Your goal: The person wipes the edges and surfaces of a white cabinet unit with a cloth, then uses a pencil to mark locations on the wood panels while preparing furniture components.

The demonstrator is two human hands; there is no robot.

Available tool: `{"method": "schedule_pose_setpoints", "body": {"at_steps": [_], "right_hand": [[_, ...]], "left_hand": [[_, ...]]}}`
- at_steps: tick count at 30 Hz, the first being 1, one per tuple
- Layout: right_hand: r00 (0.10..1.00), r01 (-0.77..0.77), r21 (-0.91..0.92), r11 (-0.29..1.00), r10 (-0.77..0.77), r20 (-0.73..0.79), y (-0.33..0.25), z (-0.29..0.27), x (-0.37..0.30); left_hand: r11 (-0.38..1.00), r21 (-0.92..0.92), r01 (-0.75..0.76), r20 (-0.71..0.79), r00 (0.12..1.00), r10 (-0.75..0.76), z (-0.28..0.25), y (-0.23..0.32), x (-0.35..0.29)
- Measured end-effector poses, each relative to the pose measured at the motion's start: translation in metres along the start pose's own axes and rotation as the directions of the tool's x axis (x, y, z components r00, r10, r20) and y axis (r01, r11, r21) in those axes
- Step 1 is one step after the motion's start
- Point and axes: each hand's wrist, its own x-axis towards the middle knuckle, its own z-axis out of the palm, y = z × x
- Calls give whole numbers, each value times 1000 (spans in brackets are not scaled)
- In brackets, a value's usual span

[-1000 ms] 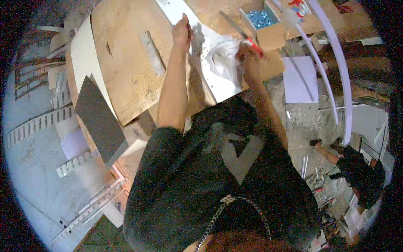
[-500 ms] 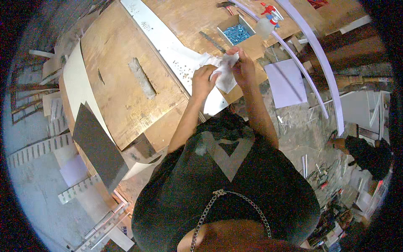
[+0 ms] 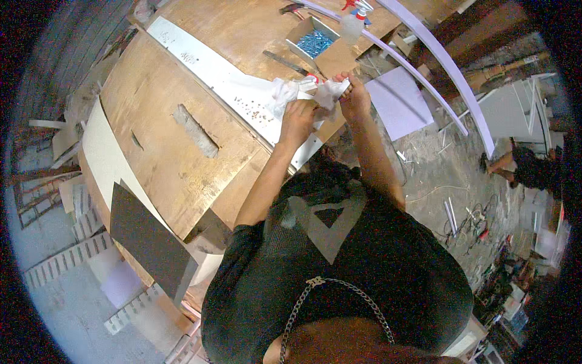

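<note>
A crumpled white plastic bag is between my hands over the near end of a long white panel. My right hand pinches its right edge. My left hand is closed on its left side, with the fingertips partly hidden. More crumpled white material lies on the panel just beyond my left hand. A small red piece shows above the bag; its kind cannot be made out. Small brown bits are scattered on the panel left of my left hand.
Beyond my hands stand an open box of blue screws or plugs, a dark flat strip, a hammer and a spray bottle. The plywood tabletop has a slot. Long pale strips curve along the right; another person is at far right.
The white bag has gone from a flatter sheet to a bunched shape, and my hands have shifted slightly. The red piece now shows. The view has turned a little.
</note>
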Motion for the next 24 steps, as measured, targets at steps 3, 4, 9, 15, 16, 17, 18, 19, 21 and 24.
{"method": "schedule_pose_setpoints", "body": {"at_steps": [3, 4, 9, 15, 16, 17, 18, 19, 21, 24], "right_hand": [[990, 31, -220, 975, -60, -126, -6, 18, -32], [989, 41, -213, 976, -69, -130, 0, 11, -32], [702, 518, -704, 486, -712, 24, 29, -89, 7], [726, 526, -764, 374, -665, 175, 34, -42, -4], [730, 511, -804, 303, -647, 220, 40, -39, 4], [732, 538, -776, 331, -640, 235, 41, -56, 18], [768, 570, -698, 434, -583, 264, 24, -102, 38], [797, 576, -622, 530, -535, 282, -2, -152, 53], [874, 484, -615, 623, -375, 309, 17, -144, 43], [883, 427, -810, 402, -380, 276, 42, -63, -27]], "left_hand": [[993, -112, 42, -73, 996, -51, 5, 5, -18], [929, -323, 181, -80, 973, -217, 7, 12, -26], [907, -415, 72, -5, 997, -82, -2, 58, -17], [995, -25, 96, 215, 973, -88, -30, 49, -24], [998, 20, -55, 163, 985, 51, -25, 40, -24], [985, 32, -172, 66, 983, 169, -30, 52, -13], [967, 33, -252, 69, 966, 250, -32, 68, 1], [944, 29, -328, 69, 943, 326, -31, 85, 15], [958, 169, -230, -35, 970, 239, -34, 84, 14], [982, 104, -159, -98, 981, 169, -31, 55, 13]]}}
